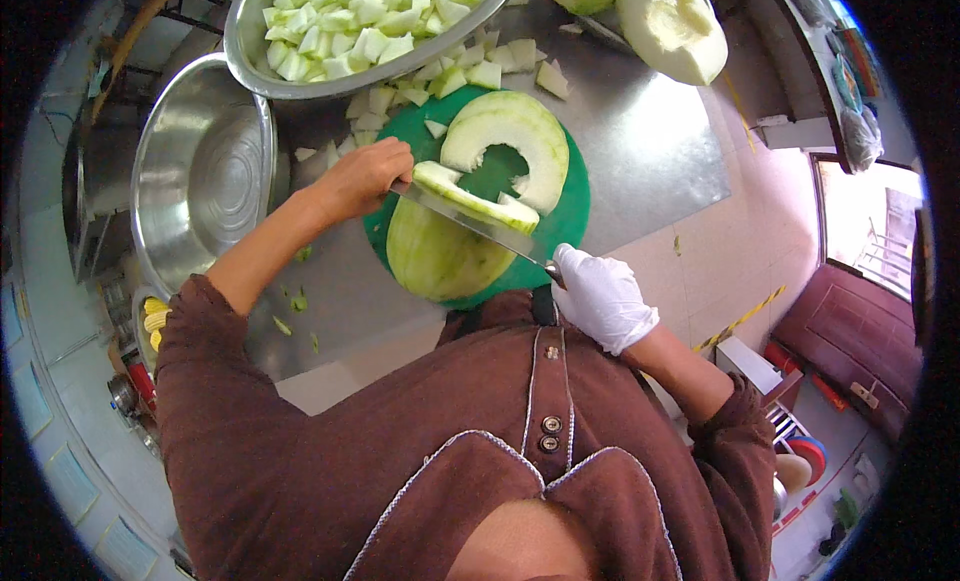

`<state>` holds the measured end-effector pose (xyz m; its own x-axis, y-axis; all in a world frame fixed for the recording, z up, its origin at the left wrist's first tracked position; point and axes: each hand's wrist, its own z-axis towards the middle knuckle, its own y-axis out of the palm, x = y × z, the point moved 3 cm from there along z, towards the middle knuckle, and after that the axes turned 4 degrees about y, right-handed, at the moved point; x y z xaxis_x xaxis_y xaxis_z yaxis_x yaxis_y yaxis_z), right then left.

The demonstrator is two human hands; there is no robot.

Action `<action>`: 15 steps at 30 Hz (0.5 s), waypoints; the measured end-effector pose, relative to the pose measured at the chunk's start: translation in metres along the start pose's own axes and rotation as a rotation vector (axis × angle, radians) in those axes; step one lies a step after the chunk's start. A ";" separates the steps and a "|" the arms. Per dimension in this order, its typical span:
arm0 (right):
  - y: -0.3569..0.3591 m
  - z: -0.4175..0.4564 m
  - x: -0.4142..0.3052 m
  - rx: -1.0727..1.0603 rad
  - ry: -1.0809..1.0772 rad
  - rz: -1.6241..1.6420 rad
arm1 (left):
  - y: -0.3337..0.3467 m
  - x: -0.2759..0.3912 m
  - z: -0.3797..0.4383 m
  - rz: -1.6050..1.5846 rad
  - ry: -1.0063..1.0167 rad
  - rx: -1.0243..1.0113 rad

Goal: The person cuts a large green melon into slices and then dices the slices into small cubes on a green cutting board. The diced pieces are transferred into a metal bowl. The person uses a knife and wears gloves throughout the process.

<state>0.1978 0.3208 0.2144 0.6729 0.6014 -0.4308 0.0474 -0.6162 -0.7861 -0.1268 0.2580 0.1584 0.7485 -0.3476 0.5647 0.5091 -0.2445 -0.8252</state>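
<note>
My right hand (602, 294), in a white glove, grips the handle of a long kitchen knife (480, 227). My bare left hand (371, 174) is curled around the far end of its blade. The blade lies between a large piece of pale green gourd (450, 255) nearest my body and a slice (469, 197) leaning along its far side. Beyond that slice, ring-shaped gourd slices (541, 142) with hollow middles lie overlapped. All of these rest on a round green cutting board (574, 191).
A metal basin of cut gourd chunks (360, 33) stands at the back, with loose pieces (480, 67) around its base. To the left is a metal basin (217, 161). A hollowed gourd half (671, 33) sits at back right on the metal table (645, 161).
</note>
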 end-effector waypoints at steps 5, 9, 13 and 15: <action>0.019 0.009 0.013 0.057 -0.013 0.025 | 0.012 -0.014 0.001 0.015 -0.013 -0.036; 0.038 0.025 0.023 0.037 0.032 -0.002 | 0.029 -0.030 0.006 0.075 -0.015 -0.038; 0.063 0.044 0.040 0.082 0.030 0.014 | 0.051 -0.048 0.005 0.163 -0.035 -0.034; 0.073 0.050 0.046 0.073 0.039 -0.009 | 0.057 -0.054 0.006 0.182 -0.018 -0.041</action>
<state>0.1957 0.3288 0.1153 0.7007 0.5858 -0.4073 0.0007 -0.5714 -0.8207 -0.1359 0.2687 0.0808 0.8346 -0.3731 0.4053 0.3469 -0.2156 -0.9128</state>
